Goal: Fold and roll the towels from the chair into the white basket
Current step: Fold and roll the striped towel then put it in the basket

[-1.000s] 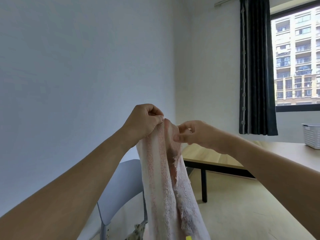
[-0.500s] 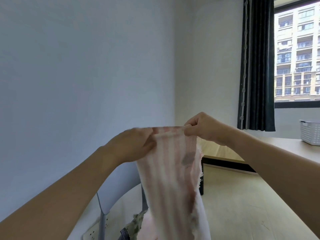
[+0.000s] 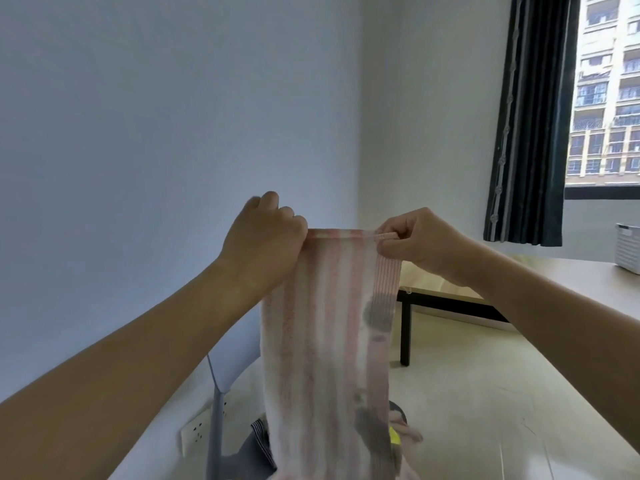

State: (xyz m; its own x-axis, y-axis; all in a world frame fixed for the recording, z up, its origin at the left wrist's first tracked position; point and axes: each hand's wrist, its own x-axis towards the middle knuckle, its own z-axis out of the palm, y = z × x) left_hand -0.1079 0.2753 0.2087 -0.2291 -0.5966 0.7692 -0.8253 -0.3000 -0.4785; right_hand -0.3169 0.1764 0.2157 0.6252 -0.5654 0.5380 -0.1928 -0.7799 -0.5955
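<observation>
Pink-and-white striped towel (image 3: pixel 325 341) hangs straight down between the hands, stretched flat along its top edge. The left hand (image 3: pixel 266 237) pinches the top left corner, the right hand (image 3: pixel 419 244) the top right. The white basket (image 3: pixel 627 247) sits on the table (image 3: pixel 568 282), far right.

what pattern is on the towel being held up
Pink and white vertical stripes on the hanging terry towel, with some dark grey patches; the head view shows it.
</observation>
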